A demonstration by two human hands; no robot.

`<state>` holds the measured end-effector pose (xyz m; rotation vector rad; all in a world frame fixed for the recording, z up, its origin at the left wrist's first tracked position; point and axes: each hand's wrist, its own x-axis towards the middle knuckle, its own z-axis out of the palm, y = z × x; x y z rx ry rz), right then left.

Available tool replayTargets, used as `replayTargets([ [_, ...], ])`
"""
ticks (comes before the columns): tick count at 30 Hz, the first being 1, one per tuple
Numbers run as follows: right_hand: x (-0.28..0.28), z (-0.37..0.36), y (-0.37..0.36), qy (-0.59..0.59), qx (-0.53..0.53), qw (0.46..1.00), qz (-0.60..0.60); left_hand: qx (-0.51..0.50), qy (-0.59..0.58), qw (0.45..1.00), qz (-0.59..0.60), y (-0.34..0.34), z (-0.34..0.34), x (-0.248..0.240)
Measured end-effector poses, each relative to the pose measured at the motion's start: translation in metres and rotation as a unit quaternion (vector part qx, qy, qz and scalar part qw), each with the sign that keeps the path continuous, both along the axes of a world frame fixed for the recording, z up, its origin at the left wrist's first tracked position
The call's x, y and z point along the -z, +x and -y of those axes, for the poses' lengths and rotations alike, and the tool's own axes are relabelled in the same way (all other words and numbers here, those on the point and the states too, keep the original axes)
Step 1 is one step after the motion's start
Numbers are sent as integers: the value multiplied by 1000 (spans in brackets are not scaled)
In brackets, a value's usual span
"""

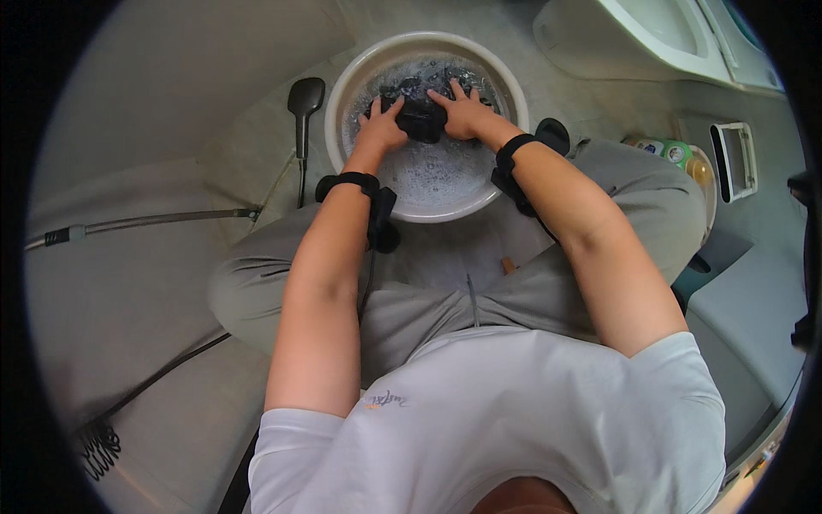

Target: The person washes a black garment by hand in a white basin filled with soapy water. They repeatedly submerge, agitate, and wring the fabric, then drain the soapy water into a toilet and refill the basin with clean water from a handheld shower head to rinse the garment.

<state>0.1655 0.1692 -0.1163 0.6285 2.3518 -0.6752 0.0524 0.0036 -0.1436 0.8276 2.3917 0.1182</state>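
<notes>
A round white basin (pixel 341 160) of sudsy water stands on the floor between my knees. A dark, wet cloth (pixel 423 120) lies bunched in its far half, partly under the foam. My left hand (pixel 383 130) rests at the cloth's left side, fingers spread. On the other side my right hand (pixel 464 113) lies on the cloth with its fingers stretched apart. Both hands press down from above rather than wrap round it. Some fingertips dip among the suds and dark folds. The cloth's exact kind cannot be made out.
A dark grey shower head (pixel 306 96) lies left of the basin with its hose. A metal shower hose (pixel 163 221) stretches in from the left. The white toilet (pixel 634 38) stands at the far right. Bottles with a green label (pixel 676 154) sit in a container by my right knee.
</notes>
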Motion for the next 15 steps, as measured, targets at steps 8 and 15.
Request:
replayTargets([
  [8, 52, -3, -13, 36, -34, 998, -26, 37, -42, 998, -16, -4, -16, 38],
  [15, 58, -22, -18, 56, -90, 988, -114, -4, 9, 1000, -7, -17, -29, 46],
])
